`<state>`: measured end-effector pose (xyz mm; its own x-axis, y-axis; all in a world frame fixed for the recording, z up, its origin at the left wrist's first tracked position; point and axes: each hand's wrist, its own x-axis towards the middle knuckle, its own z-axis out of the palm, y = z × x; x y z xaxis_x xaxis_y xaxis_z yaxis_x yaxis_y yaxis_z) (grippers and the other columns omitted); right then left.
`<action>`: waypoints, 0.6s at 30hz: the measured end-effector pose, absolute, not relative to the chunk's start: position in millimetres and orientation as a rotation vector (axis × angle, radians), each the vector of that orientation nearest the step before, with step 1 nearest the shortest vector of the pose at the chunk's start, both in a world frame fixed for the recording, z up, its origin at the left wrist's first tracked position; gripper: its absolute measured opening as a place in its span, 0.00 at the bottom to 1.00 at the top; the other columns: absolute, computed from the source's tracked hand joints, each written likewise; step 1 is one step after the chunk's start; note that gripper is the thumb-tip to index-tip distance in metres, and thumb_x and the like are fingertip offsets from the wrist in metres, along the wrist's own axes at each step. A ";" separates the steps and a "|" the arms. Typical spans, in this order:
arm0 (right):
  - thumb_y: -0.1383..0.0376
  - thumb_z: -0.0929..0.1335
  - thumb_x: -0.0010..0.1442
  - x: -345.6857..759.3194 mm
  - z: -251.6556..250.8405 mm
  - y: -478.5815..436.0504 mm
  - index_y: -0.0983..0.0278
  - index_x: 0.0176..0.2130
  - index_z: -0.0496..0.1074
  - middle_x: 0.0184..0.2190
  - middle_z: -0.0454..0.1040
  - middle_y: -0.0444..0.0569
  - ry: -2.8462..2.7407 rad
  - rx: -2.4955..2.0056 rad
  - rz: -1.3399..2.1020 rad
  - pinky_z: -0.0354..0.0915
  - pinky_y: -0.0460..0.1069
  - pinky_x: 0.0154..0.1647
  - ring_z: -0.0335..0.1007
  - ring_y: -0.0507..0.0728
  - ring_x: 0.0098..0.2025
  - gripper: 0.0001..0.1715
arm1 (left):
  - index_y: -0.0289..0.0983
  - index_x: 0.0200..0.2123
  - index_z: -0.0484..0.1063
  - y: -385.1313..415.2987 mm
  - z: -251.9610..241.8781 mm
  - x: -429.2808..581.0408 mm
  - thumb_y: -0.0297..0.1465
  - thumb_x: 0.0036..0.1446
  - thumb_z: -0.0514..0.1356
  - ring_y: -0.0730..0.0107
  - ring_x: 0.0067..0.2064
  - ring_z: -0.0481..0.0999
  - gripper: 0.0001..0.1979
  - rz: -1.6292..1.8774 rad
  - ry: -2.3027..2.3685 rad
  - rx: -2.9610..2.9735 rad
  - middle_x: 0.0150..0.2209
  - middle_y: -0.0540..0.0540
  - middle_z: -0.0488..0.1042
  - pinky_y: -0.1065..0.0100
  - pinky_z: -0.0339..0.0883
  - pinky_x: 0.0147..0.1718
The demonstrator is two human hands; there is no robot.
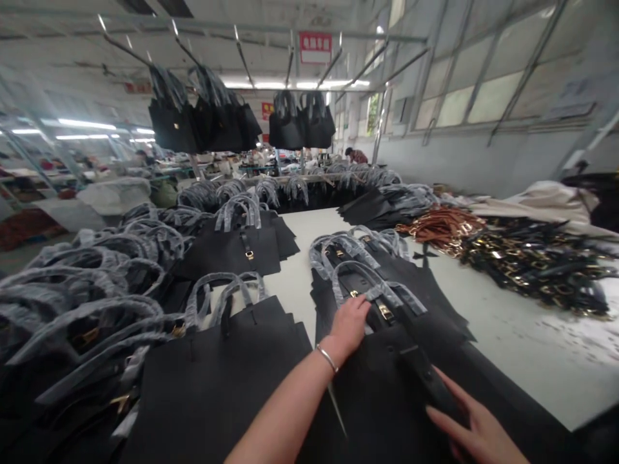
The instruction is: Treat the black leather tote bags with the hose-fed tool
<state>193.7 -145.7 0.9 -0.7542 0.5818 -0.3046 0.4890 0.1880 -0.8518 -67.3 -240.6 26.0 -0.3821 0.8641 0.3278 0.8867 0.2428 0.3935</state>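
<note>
Observed: pale table across centre and right. Beyond and above it, rack with black bags hanging in two clusters. At left, broad heap of wrapped handles, overlapping, some with gold fittings. To right of heap, left panels, black, stacked slightly out of line, handles toward far edge.

On table at right, heap of black straps with gold hardware, touching smaller heap of brown straps.

Directly in front: near panel, black, lying flat among similar panels, under and between both hands. At its far edge, near handles, clear-wrapped, arched away from body.

Left hand: laid at far edge of near panel, by foot of near handles; fingers narrow, bunched. Gripping or merely resting: cannot tell. Right hand: thumb and forefinger closed about black strip, held slanting over right part of near panel. Just right of left fingertips, gold buckle. On left wrist, thin bracelet, silvery.
</note>
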 end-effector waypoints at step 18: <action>0.54 0.65 0.61 196.0 1.0 -157.0 0.66 0.69 0.50 0.20 0.74 0.41 -2.401 -1.176 1.372 0.68 0.49 0.27 0.75 0.58 0.21 0.44 | 0.37 0.31 0.72 -266.4 78.5 -90.7 0.39 0.51 0.65 0.65 0.32 0.71 0.12 -0.340 -2.622 -2.186 0.28 0.49 0.70 0.70 0.63 0.32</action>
<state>196.0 -157.0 1.0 -0.6859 0.6846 -0.2466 0.5600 0.2803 -0.7796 -90.7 -266.4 78.5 -0.1634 0.9821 -0.0938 0.9258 0.1855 0.3294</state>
